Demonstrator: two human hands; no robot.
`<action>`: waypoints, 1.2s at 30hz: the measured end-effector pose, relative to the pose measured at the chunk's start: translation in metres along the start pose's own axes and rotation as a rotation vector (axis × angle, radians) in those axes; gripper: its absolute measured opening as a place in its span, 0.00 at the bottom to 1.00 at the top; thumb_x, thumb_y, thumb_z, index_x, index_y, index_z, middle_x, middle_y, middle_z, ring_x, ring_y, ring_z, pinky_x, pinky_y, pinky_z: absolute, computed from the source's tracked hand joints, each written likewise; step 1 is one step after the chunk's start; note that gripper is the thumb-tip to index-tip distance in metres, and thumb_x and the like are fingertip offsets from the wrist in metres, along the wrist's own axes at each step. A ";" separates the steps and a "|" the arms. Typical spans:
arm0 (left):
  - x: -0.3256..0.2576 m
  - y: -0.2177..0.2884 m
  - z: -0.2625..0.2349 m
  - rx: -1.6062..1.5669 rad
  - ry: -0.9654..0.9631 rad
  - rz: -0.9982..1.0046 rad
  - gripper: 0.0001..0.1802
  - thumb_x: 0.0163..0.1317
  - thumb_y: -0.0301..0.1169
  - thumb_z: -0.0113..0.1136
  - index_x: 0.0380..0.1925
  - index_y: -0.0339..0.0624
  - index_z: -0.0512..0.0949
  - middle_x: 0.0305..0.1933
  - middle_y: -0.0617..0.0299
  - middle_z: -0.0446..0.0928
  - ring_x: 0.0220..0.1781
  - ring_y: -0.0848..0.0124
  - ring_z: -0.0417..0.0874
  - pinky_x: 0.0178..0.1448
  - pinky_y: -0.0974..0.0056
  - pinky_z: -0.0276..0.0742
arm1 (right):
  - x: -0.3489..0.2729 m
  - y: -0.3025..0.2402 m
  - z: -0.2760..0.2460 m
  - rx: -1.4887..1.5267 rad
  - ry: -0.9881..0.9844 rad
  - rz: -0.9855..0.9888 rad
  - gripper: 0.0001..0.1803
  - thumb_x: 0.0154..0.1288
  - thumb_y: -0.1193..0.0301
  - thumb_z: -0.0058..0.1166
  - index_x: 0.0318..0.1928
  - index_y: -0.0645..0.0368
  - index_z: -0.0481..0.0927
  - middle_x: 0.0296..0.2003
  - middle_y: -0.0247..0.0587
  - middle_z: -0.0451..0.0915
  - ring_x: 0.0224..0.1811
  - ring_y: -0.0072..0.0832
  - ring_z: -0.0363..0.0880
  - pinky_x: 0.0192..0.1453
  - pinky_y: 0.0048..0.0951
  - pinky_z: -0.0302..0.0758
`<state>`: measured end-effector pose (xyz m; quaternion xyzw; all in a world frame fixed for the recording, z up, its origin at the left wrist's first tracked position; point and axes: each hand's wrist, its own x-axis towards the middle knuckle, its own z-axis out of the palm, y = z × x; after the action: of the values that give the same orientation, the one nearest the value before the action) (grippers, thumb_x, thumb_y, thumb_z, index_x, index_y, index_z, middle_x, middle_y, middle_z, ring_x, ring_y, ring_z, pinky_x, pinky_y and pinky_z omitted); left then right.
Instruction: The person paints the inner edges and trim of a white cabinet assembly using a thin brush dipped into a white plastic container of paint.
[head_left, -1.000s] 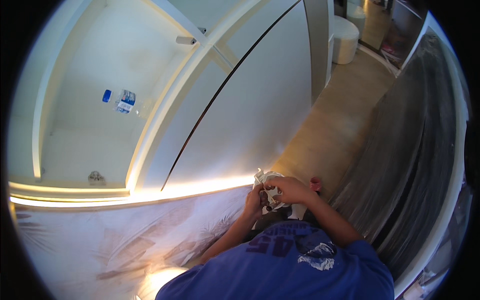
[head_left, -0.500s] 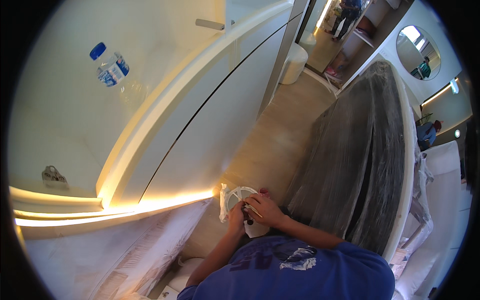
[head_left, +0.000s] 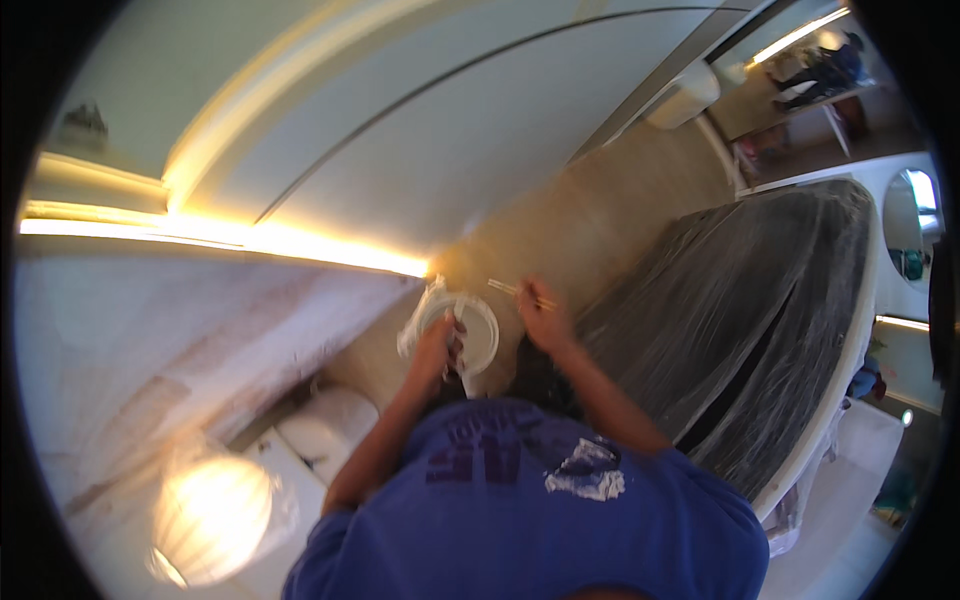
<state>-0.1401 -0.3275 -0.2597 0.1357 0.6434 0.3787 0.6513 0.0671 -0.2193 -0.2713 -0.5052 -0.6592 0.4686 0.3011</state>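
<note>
My right hand (head_left: 545, 318) is closed around a thin pale stick (head_left: 503, 287), which pokes out on both sides of the fingers. It is held to the right of a round white bucket (head_left: 491, 335) with a pale smeared rim. Over the bucket's left part, my left hand (head_left: 438, 343) has its fingers curled in; what they grip is too blurred to make out. A crumpled white sheet or cloth (head_left: 413, 322) hangs at the bucket's left edge.
A long dark panel (head_left: 740, 290) under clear plastic film stands at my right. White cabinet fronts (head_left: 430, 140) with a glowing strip light (head_left: 310, 245) run along the left. A lit, wrapped lamp (head_left: 215, 510) is at the lower left. A person (head_left: 825, 70) shows at the far right.
My hands, close together over the bucket before, are now apart. The right one has moved right with the stick. The view has turned, and the bottle has left it.
</note>
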 end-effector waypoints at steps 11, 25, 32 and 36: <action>-0.059 0.110 -0.015 0.107 -0.087 0.192 0.34 0.78 0.65 0.29 0.43 0.47 0.72 0.22 0.65 0.67 0.21 0.80 0.61 0.26 0.72 0.57 | 0.019 -0.092 -0.041 0.129 -0.516 -0.140 0.10 0.70 0.69 0.59 0.42 0.64 0.84 0.30 0.41 0.83 0.34 0.31 0.83 0.42 0.34 0.78; -0.080 0.175 -0.012 0.310 -0.083 0.353 0.43 0.73 0.73 0.22 0.44 0.45 0.73 0.19 0.69 0.65 0.18 0.80 0.53 0.25 0.71 0.53 | 0.080 -0.140 0.067 -0.628 -0.896 -0.359 0.16 0.62 0.72 0.56 0.47 0.41 0.89 0.48 0.42 0.86 0.50 0.42 0.85 0.54 0.44 0.81; -0.081 0.166 -0.016 0.289 -0.112 0.357 0.45 0.72 0.74 0.21 0.44 0.45 0.73 0.20 0.68 0.66 0.19 0.80 0.55 0.26 0.71 0.56 | 0.079 -0.148 0.071 -0.614 -0.952 -0.338 0.24 0.67 0.68 0.42 0.61 0.52 0.79 0.58 0.51 0.82 0.59 0.48 0.81 0.61 0.46 0.78; -0.084 0.166 -0.016 0.302 -0.117 0.350 0.45 0.72 0.74 0.20 0.44 0.45 0.73 0.20 0.68 0.66 0.19 0.79 0.55 0.26 0.71 0.56 | 0.075 -0.112 0.081 -0.479 -0.831 -0.465 0.22 0.61 0.75 0.54 0.57 0.45 0.78 0.48 0.47 0.85 0.53 0.50 0.82 0.53 0.49 0.79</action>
<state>-0.1986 -0.2769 -0.0897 0.3628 0.6207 0.3769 0.5840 -0.0695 -0.1795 -0.2049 -0.1722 -0.9059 0.3867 -0.0133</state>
